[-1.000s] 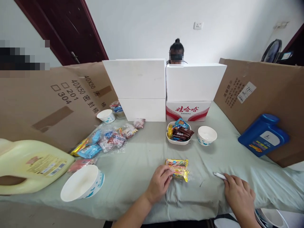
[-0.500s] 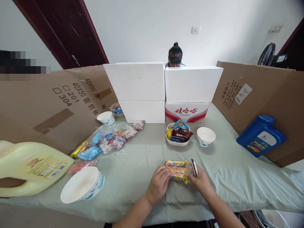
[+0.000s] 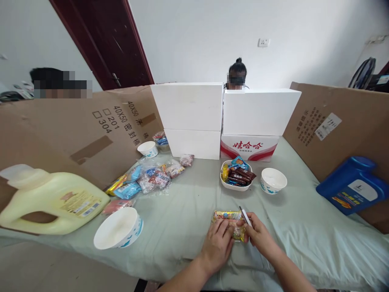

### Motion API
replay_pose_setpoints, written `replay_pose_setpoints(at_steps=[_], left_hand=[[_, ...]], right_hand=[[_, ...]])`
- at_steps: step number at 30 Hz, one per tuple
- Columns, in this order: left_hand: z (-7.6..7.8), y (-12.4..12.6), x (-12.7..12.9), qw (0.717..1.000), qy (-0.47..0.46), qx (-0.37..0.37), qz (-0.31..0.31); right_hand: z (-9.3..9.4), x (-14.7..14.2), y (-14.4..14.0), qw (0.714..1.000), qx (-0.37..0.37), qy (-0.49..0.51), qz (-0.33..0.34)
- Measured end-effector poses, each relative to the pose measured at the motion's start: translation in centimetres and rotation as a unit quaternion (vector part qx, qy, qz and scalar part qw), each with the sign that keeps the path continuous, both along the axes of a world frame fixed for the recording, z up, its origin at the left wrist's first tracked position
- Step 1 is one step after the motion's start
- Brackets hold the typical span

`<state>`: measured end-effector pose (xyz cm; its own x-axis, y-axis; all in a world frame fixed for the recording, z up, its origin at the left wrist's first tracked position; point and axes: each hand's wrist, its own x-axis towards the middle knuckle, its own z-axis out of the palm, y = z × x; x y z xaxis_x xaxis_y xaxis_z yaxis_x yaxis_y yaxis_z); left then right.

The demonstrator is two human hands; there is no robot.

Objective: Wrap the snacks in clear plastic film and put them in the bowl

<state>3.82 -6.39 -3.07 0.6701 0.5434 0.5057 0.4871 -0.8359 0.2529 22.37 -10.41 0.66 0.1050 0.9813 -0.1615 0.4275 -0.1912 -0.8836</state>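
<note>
Head view: the left hand (image 3: pixel 218 243) lies palm down, fingers flat on a yellow snack packet (image 3: pixel 228 218) at the near middle of the table (image 3: pixel 182 211). Beside it, the right hand (image 3: pixel 258 236) pinches a thin white tool (image 3: pixel 244 216), its tip at the packet's right end.

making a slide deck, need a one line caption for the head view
Left hand presses a yellow snack packet on the green cloth while the right hand holds a small blade at it.

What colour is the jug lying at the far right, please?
The jug is blue with a white label, seen in the head view.
</note>
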Motion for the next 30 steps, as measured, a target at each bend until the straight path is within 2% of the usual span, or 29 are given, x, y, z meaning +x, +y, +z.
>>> replay_pose_setpoints(at_steps=[2, 4, 6, 9, 12, 15, 17, 19, 22, 24, 26, 27, 28, 30], left_hand=[[-0.5, -0.4, -0.2, 1.000, -0.016, 0.016, 0.005], [-0.8, -0.5, -0.3, 0.999, -0.041, 0.026, 0.007], [-0.8, -0.5, -0.4, 0.997, -0.069, 0.026, 0.007], [-0.5, -0.5, -0.7, 0.994, -0.104, -0.001, 0.016], [-0.5, -0.4, -1.1, 0.988, -0.147, -0.025, 0.050], [-0.8, 0.0, -1.4, 0.969, -0.207, -0.088, 0.098], [-1.0, 0.5, -1.6, 0.944, -0.264, -0.162, 0.116], [-1.3, 1.1, -1.8, 0.904, -0.331, -0.237, 0.131], [-1.3, 2.0, -2.8, 0.839, -0.415, -0.308, 0.170], [-0.7, 2.3, -3.8, 0.824, -0.446, -0.282, 0.206], [0.4, 2.1, -5.1, 0.842, -0.454, -0.189, 0.219], [1.0, 1.8, -5.6, 0.866, -0.441, -0.134, 0.194], [1.8, 1.4, -6.0, 0.897, -0.409, -0.089, 0.143], [3.0, 0.5, -6.3, 0.957, -0.286, -0.048, -0.010]], right_hand=[[0.7, 0.2, -0.1, 0.992, 0.056, -0.110, 0.008], [1.6, -0.3, 0.0, 0.963, 0.084, -0.251, 0.047], [2.5, -1.4, 0.3, 0.922, 0.069, -0.369, 0.094], [3.3, -2.6, 0.6, 0.877, 0.043, -0.458, 0.137], [3.2, -1.6, 0.0, 0.862, 0.040, -0.488, 0.131], [2.2, 2.2, -1.8, 0.865, 0.008, -0.496, 0.075], [1.1, 5.5, -3.2, 0.868, -0.033, -0.496, 0.028], [0.0, 8.3, -4.5, 0.862, -0.055, -0.503, -0.018], [-1.2, 9.9, -5.8, 0.857, 0.008, -0.510, -0.078], [-1.1, 8.6, -6.3, 0.877, 0.098, -0.464, -0.081], [-0.3, 6.0, -6.5, 0.909, 0.163, -0.384, -0.018], [0.3, 4.5, -6.4, 0.919, 0.178, -0.349, 0.034], [0.8, 3.0, -6.2, 0.923, 0.184, -0.325, 0.091], [1.6, 0.9, -5.3, 0.916, 0.192, -0.310, 0.168]])
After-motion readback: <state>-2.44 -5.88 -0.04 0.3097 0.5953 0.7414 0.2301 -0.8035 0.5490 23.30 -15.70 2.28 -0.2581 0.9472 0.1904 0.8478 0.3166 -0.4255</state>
